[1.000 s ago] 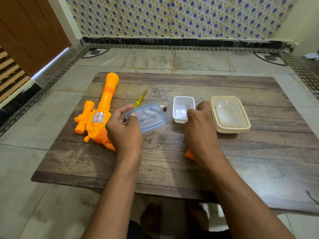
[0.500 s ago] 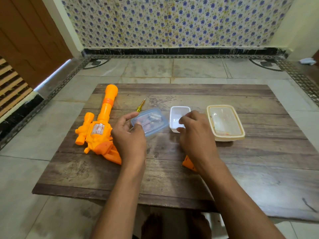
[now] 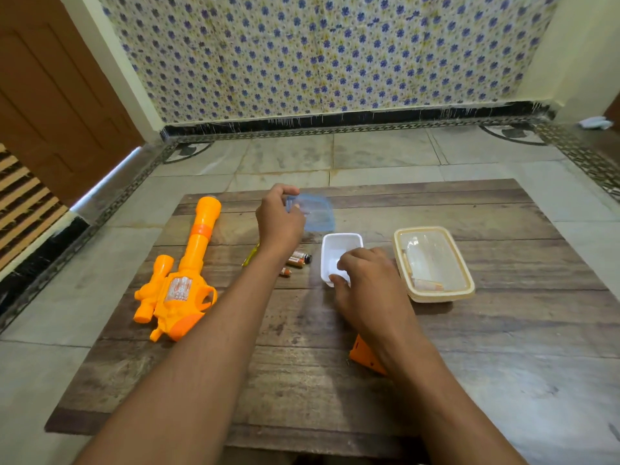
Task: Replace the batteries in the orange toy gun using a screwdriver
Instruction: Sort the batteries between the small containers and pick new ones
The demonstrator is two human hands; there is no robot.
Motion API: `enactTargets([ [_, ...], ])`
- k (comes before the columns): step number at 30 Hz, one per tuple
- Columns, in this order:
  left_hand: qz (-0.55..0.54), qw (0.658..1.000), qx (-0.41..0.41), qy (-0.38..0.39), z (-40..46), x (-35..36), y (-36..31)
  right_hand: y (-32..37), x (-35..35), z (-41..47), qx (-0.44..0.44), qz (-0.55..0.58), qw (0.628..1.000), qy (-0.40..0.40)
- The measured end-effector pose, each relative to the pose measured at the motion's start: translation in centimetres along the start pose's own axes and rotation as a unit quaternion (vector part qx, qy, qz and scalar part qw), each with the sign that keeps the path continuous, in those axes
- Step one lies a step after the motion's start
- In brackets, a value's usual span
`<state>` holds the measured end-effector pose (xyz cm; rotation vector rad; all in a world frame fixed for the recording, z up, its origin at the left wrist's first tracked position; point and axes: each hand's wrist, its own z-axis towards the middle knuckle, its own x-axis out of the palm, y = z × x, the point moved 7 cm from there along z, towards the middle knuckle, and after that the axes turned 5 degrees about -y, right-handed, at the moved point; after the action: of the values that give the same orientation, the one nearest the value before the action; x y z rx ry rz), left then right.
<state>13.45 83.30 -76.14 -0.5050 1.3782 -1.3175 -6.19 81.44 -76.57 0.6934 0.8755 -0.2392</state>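
Observation:
The orange toy gun (image 3: 183,278) lies on the left of the low wooden table (image 3: 335,380), barrel pointing away. My left hand (image 3: 280,218) holds a blurred, clear blue container (image 3: 317,211) up above the table's far side. Several batteries (image 3: 297,260) lie on the wood beside my left forearm. The yellow screwdriver (image 3: 251,256) is mostly hidden behind that arm. My right hand (image 3: 362,280) grips the near edge of a small white tray (image 3: 339,246). An orange cover piece (image 3: 364,355) peeks out under my right wrist.
A cream-rimmed clear box (image 3: 432,263) with a small item inside stands on the table's right. Tiled floor surrounds the table. A patterned wall lies ahead and a brown door (image 3: 57,105) stands at the left.
My left hand has lifted the blue container up and away from me, uncovering the batteries on the table. My right hand has moved onto the white tray's near edge.

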Motion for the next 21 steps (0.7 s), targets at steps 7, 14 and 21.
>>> enactTargets([
  [7,0.13,0.991,0.029,0.034,0.6,1.4,1.6,0.4,0.2,0.0,-0.012,0.01,0.999,0.033],
  [14,0.19,0.972,0.115,0.077,0.0,0.5,0.2,0.4,0.4,-0.1,-0.01,0.004,0.998,0.056],
  [21,0.348,0.86,0.248,0.279,-4.4,-1.3,0.8,0.5,0.2,-0.3,-0.008,-0.001,0.997,0.071],
])
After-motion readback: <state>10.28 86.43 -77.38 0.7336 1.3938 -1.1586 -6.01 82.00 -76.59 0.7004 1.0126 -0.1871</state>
